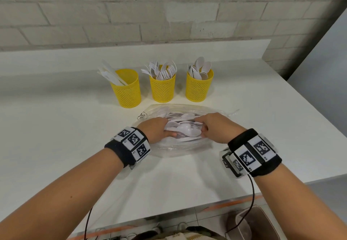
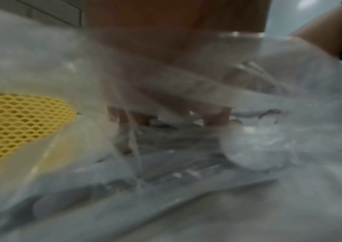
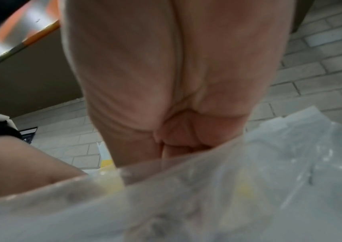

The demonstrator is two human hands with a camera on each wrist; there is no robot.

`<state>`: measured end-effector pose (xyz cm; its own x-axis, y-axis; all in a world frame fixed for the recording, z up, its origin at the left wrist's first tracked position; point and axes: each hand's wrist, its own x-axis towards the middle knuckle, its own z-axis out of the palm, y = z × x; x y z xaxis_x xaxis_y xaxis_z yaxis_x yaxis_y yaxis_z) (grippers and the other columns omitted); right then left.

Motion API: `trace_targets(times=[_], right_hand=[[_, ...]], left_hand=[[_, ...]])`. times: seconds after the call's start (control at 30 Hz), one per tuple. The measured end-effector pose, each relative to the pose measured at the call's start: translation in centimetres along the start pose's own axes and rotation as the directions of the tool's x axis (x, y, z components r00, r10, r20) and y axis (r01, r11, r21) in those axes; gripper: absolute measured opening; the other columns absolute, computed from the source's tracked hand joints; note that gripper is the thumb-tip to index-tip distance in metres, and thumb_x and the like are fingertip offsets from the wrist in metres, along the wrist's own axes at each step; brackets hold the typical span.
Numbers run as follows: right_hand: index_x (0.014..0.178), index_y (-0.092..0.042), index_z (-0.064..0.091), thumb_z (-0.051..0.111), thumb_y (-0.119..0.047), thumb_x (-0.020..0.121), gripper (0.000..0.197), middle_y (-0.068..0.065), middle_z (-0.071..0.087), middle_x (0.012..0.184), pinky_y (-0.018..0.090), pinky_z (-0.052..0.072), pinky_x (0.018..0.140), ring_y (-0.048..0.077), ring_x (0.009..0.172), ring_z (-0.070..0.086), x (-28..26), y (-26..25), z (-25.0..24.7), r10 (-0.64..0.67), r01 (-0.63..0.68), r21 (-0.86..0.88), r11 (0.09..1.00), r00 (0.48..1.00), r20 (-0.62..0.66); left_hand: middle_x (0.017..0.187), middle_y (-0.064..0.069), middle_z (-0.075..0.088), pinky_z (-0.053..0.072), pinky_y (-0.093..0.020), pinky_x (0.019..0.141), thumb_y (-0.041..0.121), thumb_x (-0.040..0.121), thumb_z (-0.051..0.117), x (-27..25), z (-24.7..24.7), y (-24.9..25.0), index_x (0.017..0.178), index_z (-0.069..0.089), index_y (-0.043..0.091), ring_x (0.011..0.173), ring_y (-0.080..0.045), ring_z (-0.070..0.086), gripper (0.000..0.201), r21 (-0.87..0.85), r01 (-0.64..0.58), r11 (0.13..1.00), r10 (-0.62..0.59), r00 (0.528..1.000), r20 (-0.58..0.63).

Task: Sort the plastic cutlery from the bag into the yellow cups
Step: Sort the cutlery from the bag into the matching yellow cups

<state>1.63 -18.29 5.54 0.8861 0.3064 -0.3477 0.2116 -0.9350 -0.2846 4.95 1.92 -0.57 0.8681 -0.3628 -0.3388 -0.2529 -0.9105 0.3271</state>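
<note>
Done so far: three yellow mesh cups stand in a row across the middle of the head view, each already holding white cutlery. The left cup point(image 1: 127, 88) holds knives, the middle cup point(image 1: 162, 86) forks, the right cup point(image 1: 199, 85) spoons.
Left to do: a loose heap of cutlery point(image 1: 185, 128), spoons and forks among it, lies in the clear plastic bag point(image 1: 178, 148) just below centre of the frame, so by my reading the sorting is well along but not finished.
Bag position: flat on the white counter point(image 1: 56, 127), just in front of the cups, not touching them as far as I can tell.
Left hand point(image 1: 156, 131): reaches into the bag mouth from the left, fingers among the cutlery; the left-wrist view is blurred behind plastic film, and I cannot tell whether it grips a piece.
Right hand point(image 1: 216, 127): at the right of the bag opening, fingers curled; the right-wrist view shows them folded at the bag's edge, apparently pinching the plastic to hold the mouth open.
Step in hand: likely picking the next piece from the heap.
Forks vs spoons remaining: the count is too tangled to tell.
</note>
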Motion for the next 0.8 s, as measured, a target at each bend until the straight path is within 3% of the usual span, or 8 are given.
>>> trace_targets(times=[0.1, 0.2, 0.37, 0.47, 0.57, 0.63, 0.7, 0.8], right_hand=[[0.140, -0.020, 0.043, 0.045, -0.004, 0.091, 0.052, 0.008, 0.060, 0.128, 0.025, 0.038, 0.096, 0.024, 0.119, 0.054, -0.6, 0.1, -0.3, -0.026, 0.029, 0.048, 0.998, 0.998, -0.064], [0.130, -0.023, 0.053, 0.053, -0.008, 0.087, 0.046, 0.002, 0.066, 0.098, 0.018, 0.039, 0.079, 0.014, 0.089, 0.059, -1.0, 0.5, -1.1, -0.064, 0.113, 0.231, 0.966, 0.975, -0.212], [0.119, -0.025, 0.060, 0.065, -0.011, 0.082, 0.040, -0.007, 0.059, 0.078, 0.010, 0.044, 0.069, 0.008, 0.063, 0.055, -0.6, -0.2, -2.5, -0.040, 0.275, 0.446, 0.852, 0.883, -0.467], [0.119, -0.024, 0.060, 0.063, -0.008, 0.083, 0.040, -0.007, 0.054, 0.079, 0.021, 0.048, 0.073, 0.013, 0.065, 0.057, -0.4, -1.9, -3.1, -0.100, 0.383, 0.439, 0.813, 0.834, -0.542], [0.119, -0.021, 0.062, 0.061, -0.006, 0.084, 0.038, -0.006, 0.058, 0.080, 0.013, 0.044, 0.066, 0.009, 0.063, 0.055, 0.0, -4.1, -2.9, -0.291, 0.499, 0.252, 0.829, 0.770, -0.567], [0.117, -0.020, 0.064, 0.062, -0.007, 0.084, 0.036, -0.002, 0.064, 0.088, 0.019, 0.045, 0.068, 0.008, 0.065, 0.054, 0.5, -5.5, -1.9, -0.407, 0.537, 0.095, 0.838, 0.732, -0.546], [0.115, -0.017, 0.066, 0.064, -0.008, 0.083, 0.033, 0.002, 0.069, 0.094, 0.025, 0.047, 0.072, 0.006, 0.070, 0.051, 1.2, -6.3, -0.1, -0.496, 0.571, 0.012, 0.821, 0.722, -0.482], [0.124, -0.021, 0.057, 0.070, -0.007, 0.078, 0.050, 0.002, 0.068, 0.097, 0.030, 0.049, 0.078, 0.014, 0.078, 0.059, 1.7, -6.7, 2.1, -0.448, 0.507, 0.134, 0.851, 0.836, -0.318]], left_hand=[[0.111, -0.015, 0.061, 0.038, -0.032, 0.076, 0.053, 0.090, 0.051, -0.2, 0.0, -0.2, 0.107, 0.054, 0.005, 0.100, -0.029, 0.058, 0.051, 0.037, -0.024, 0.999, 0.024, 1.000, 0.017], [0.112, -0.013, 0.062, 0.038, -0.030, 0.073, 0.050, 0.089, 0.054, -0.3, -0.5, -0.7, 0.105, 0.054, 0.009, 0.091, -0.025, 0.055, 0.044, -0.007, -0.068, 0.998, 0.068, 0.996, 0.049], [0.132, -0.006, 0.052, 0.042, -0.033, 0.097, 0.023, 0.086, 0.062, -1.2, -1.9, -0.8, 0.136, 0.043, 0.013, 0.119, -0.024, 0.051, 0.055, -0.084, -0.102, 0.991, 0.113, 0.984, 0.138], [0.138, -0.005, 0.049, 0.040, -0.033, 0.102, 0.020, 0.084, 0.063, -1.4, -2.6, -0.7, 0.143, 0.034, 0.015, 0.123, -0.023, 0.049, 0.067, -0.069, -0.123, 0.990, 0.134, 0.972, 0.191], [0.143, -0.002, 0.045, 0.037, -0.034, 0.108, 0.022, 0.084, 0.063, -1.4, -3.0, -1.0, 0.148, 0.026, 0.018, 0.128, -0.021, 0.045, 0.073, -0.076, -0.128, 0.989, 0.142, 0.960, 0.241], [0.136, -0.003, 0.050, 0.038, -0.033, 0.105, 0.015, 0.087, 0.056, -1.5, -3.5, -1.3, 0.142, 0.037, 0.016, 0.122, -0.019, 0.048, 0.058, -0.105, -0.123, 0.987, 0.144, 0.963, 0.228], [0.122, -0.010, 0.058, 0.041, -0.032, 0.096, 0.008, 0.088, 0.046, -1.5, -3.8, -1.7, 0.118, 0.057, 0.008, 0.106, -0.019, 0.052, 0.032, -0.187, -0.160, 0.969, 0.187, 0.972, 0.139], [0.108, -0.009, 0.061, 0.042, -0.032, 0.092, 0.008, 0.088, 0.044, -1.7, -4.1, -2.2, 0.087, 0.061, 0.018, 0.100, -0.019, 0.053, 0.020, -0.308, -0.161, 0.938, 0.195, 0.977, 0.082]])
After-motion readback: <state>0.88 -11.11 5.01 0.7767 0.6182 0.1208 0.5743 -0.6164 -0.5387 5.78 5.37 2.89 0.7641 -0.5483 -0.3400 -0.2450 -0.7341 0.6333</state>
